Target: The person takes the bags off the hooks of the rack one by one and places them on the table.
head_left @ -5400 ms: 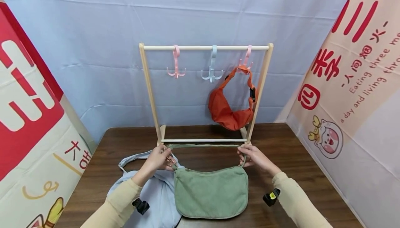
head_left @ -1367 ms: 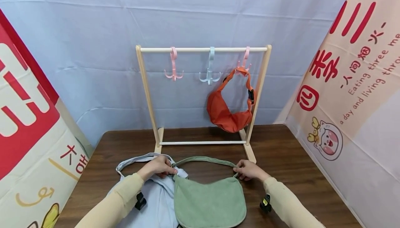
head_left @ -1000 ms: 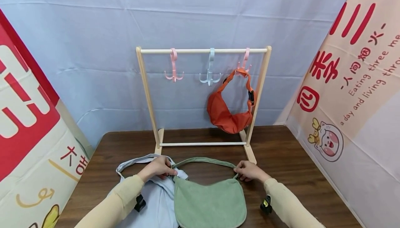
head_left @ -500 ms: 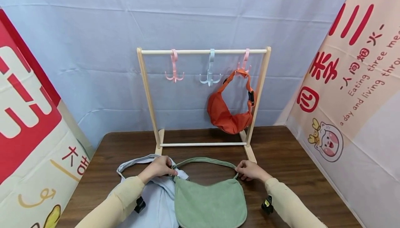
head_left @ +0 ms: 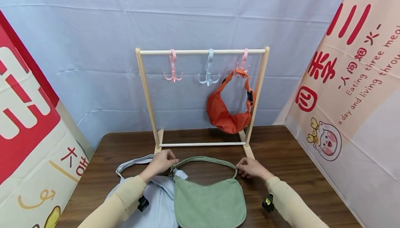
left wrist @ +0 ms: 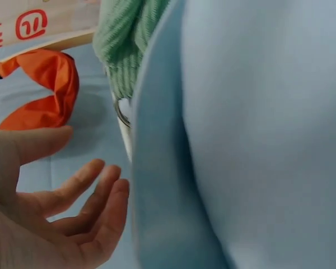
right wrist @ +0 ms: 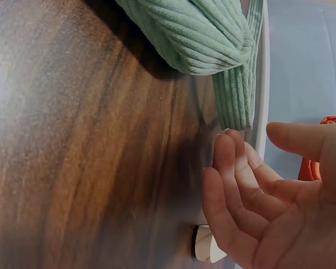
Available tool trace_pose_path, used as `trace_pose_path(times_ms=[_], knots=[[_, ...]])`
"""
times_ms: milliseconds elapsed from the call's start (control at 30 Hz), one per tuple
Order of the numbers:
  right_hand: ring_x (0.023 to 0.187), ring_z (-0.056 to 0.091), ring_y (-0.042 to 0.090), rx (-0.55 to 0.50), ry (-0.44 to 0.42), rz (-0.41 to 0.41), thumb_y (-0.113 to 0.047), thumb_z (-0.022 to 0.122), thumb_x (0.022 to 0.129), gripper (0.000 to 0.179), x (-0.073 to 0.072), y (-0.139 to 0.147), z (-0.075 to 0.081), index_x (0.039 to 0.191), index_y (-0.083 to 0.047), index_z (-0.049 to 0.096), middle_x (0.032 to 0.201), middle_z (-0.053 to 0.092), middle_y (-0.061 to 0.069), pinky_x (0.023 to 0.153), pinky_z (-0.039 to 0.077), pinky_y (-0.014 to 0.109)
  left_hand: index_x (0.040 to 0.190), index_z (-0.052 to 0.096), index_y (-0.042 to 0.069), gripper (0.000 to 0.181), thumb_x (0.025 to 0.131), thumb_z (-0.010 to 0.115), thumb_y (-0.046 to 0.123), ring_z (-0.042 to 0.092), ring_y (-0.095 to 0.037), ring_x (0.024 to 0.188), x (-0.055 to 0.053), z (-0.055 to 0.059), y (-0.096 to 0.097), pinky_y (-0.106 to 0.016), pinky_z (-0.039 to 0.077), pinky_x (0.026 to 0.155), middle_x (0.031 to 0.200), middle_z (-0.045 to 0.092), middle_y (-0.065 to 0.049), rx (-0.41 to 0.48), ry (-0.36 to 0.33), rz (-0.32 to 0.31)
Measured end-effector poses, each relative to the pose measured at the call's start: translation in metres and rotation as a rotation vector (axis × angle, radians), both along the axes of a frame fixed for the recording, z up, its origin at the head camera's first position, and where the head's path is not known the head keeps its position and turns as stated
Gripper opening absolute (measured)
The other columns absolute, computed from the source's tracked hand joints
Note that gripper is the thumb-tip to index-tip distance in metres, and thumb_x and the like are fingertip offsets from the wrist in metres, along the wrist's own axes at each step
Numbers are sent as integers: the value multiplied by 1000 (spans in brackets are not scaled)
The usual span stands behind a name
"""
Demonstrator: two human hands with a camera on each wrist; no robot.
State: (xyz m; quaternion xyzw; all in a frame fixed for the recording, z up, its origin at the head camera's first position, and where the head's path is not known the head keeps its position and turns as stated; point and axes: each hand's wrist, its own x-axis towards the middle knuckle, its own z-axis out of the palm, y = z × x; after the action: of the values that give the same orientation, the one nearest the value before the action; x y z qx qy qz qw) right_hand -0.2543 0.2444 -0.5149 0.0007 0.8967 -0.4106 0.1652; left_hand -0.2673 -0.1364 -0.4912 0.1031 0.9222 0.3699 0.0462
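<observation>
A green corduroy shoulder bag (head_left: 209,202) lies on the table, its strap (head_left: 203,158) arched toward the rack. My left hand (head_left: 160,163) is just above the strap's left end, holding nothing; the left wrist view shows its thumb and fingers apart. At the strap's right end is my right hand (head_left: 251,168). Its thumb stands away from the loosely bent fingers in the right wrist view, and the fingertips are at the strap, perhaps touching it. A light blue cloth bag (head_left: 150,203) lies under my left forearm, partly hidden by it.
Behind the bags stands a wooden rack (head_left: 203,52) with a pink hook (head_left: 173,66), a blue hook (head_left: 209,68) and another pink hook (head_left: 245,59). An orange bag (head_left: 228,117) hangs from the right hook. Printed cloths hang at both sides of the table (head_left: 275,151).
Earlier both hands held the green bag's strap ends, and the bag came down nearer the front. Now my left hand has let go and risen slightly; my right fingers have parted.
</observation>
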Motion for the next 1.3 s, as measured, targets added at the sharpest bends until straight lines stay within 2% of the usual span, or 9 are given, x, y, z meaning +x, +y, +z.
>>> trace_pose_path(times_ms=[133,300,533,700,833,1000,1100,1300], knots=[[67,64,18,11,7,-10,-19,56,94,18,-2,1,1,94,-2,61,80,66,10,60,54,36,82,65,12,10,87,68,20,51,-12,65,-1,6,7,-28,42,61,75,61,1,28,95,17],[69,64,18,9,16,-26,-22,54,96,22,-5,3,4,99,-1,61,81,65,9,61,54,36,85,66,15,5,87,66,19,59,-13,76,-3,11,14,-31,46,69,82,65,2,72,171,69],[75,66,20,-30,64,-15,-24,49,99,29,-8,8,17,106,2,60,88,66,12,66,55,40,89,65,12,8,90,64,20,58,-14,76,-7,19,26,-29,47,70,81,64,1,238,267,120],[80,67,23,-52,125,2,-27,47,101,35,-9,10,28,109,4,60,95,67,17,65,56,37,90,64,11,10,91,63,21,59,-14,80,-12,28,32,-31,49,74,86,64,0,328,339,148],[83,66,28,-72,198,-5,-30,46,101,39,-10,12,36,110,5,59,100,66,22,64,55,35,92,64,14,6,92,62,19,60,-15,82,-17,35,37,-31,48,75,90,64,-1,385,381,167],[94,67,34,-36,316,-34,-27,45,101,35,-14,17,44,110,2,61,106,66,23,74,56,39,94,64,12,5,92,62,17,59,-17,86,-22,44,42,-33,48,77,93,62,-4,465,446,178],[96,66,36,-32,371,-63,-27,44,102,34,-17,20,47,111,1,61,106,66,23,75,56,41,94,63,12,7,92,61,18,58,-18,87,-25,50,46,-34,47,78,93,61,-4,485,490,189],[93,67,32,43,537,-134,-33,43,102,36,-23,22,60,112,-5,64,102,70,17,72,52,33,95,63,12,9,93,61,20,55,-19,90,-34,59,54,-37,46,81,92,61,-4,498,582,189]])
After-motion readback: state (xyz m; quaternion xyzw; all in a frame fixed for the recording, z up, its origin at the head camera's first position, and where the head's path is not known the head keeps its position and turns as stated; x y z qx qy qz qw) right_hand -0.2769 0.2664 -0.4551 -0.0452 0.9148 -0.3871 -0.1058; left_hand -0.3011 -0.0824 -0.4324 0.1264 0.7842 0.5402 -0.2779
